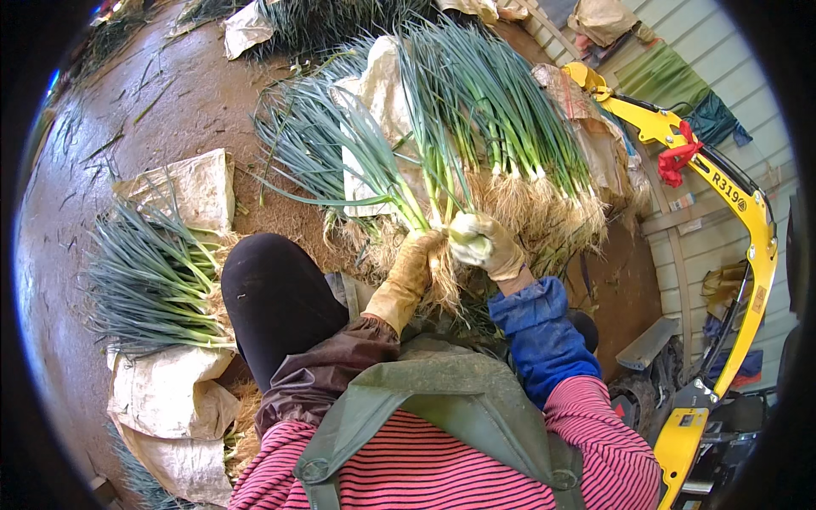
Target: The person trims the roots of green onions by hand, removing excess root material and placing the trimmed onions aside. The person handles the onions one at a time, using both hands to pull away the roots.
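My left hand [408, 271], in a soiled tan glove, grips a few green onions [414, 207] low on their pale stems. Their leaves fan up and away from me, and stringy roots [444, 280] hang below the grip. Close beside it, my right hand [484, 245] is curled in a pale, green-stained glove. A thin green onion leaf [458, 185] runs down into its fingers, though the pinch itself is hidden. Just beyond both hands lies a large heap of green onions [503, 121], roots towards me, partly over a whitish woven sack [382, 95].
Another green onion bunch [159, 274] lies left of my knee [274, 299] on woven sacks [172, 401]. A yellow excavator-like arm [743, 204] with a red cloth tied on curves along the right. Leaf scraps litter the brown floor [121, 121]. More onions [338, 25] lie at the far side.
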Motion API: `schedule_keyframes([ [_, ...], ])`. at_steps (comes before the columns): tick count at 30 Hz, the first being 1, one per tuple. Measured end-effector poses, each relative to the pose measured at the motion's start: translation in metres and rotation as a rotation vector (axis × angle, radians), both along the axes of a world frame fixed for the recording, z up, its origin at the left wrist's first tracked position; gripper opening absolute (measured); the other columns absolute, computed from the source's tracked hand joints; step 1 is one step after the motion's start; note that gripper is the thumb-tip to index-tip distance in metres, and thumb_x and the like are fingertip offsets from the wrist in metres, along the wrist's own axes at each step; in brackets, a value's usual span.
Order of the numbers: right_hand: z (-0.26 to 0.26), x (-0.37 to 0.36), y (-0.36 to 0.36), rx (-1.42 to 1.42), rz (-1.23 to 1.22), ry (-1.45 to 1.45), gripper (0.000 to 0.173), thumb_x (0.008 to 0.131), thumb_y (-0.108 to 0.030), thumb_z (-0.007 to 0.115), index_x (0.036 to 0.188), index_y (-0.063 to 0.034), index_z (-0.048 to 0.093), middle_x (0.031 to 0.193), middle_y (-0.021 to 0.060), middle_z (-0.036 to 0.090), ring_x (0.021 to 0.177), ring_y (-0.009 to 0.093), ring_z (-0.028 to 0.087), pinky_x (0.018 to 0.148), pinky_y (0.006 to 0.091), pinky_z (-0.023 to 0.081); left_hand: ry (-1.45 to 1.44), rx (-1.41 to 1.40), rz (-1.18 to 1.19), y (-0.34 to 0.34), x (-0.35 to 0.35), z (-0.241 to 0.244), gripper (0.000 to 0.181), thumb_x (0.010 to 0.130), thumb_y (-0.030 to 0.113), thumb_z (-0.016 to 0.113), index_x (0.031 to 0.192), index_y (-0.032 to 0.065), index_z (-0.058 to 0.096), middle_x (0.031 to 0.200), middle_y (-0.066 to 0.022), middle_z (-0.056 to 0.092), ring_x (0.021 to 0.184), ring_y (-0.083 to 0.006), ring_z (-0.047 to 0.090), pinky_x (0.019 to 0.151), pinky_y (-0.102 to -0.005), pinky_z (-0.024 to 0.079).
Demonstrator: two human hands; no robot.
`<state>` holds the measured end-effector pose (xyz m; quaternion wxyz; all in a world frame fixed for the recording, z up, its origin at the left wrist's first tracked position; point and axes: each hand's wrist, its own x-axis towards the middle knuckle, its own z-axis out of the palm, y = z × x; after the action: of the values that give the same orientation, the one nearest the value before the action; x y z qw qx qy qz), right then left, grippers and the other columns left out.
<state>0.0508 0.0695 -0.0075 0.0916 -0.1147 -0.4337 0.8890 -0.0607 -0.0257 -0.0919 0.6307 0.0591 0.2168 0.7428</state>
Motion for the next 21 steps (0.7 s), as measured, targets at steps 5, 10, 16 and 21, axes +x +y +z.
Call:
schedule_keyframes([
  [5,0.037,0.001,-0.001,0.084,0.295,0.125,0.029,0.087,-0.031,0.057,0.07,-0.0075,0.056,0.056,0.0013,0.051,0.047,0.009,0.049,0.045,0.0213,0.039,-0.039,-0.108,0.049,0.005,-0.014,-0.03,0.027,0.084,0.009,0.062,0.107,-0.0038,0.058,0.097,-0.0113,0.065,0.09,-0.0176,0.063,0.08,-0.029,0.053],
  [10,0.053,-0.071,0.022,1.193,-0.128,-0.836,0.027,0.09,-0.034,0.049,0.082,-0.0089,0.056,0.066,-0.0022,0.045,0.058,0.01,0.043,0.051,0.0274,0.039,0.047,-0.211,0.068,0.011,-0.002,-0.02,0.023,0.083,0.008,0.064,0.102,-0.0037,0.057,0.088,-0.0091,0.063,0.076,-0.0167,0.06,0.066,-0.0271,0.052],
  [16,-0.034,-0.14,0.049,2.315,-0.043,-0.975,0.018,0.077,-0.025,0.064,0.086,-0.0096,0.065,0.086,0.0109,0.064,0.08,0.026,0.064,0.066,0.0386,0.05,0.172,-0.392,0.079,0.011,0.004,-0.016,0.025,0.078,0.013,0.071,0.094,-0.0002,0.058,0.072,-0.0049,0.06,0.053,-0.014,0.053,0.046,-0.0254,0.042],
  [21,-0.06,-0.141,0.061,2.241,-0.057,-1.009,0.012,0.074,-0.02,0.061,0.075,-0.0094,0.066,0.085,0.0146,0.065,0.079,0.03,0.065,0.064,0.0405,0.051,0.331,-0.496,0.029,0.005,0.001,-0.006,0.02,0.077,0.013,0.07,0.087,-0.0005,0.058,0.07,-0.0066,0.061,0.049,-0.0133,0.053,0.042,-0.0257,0.039],
])
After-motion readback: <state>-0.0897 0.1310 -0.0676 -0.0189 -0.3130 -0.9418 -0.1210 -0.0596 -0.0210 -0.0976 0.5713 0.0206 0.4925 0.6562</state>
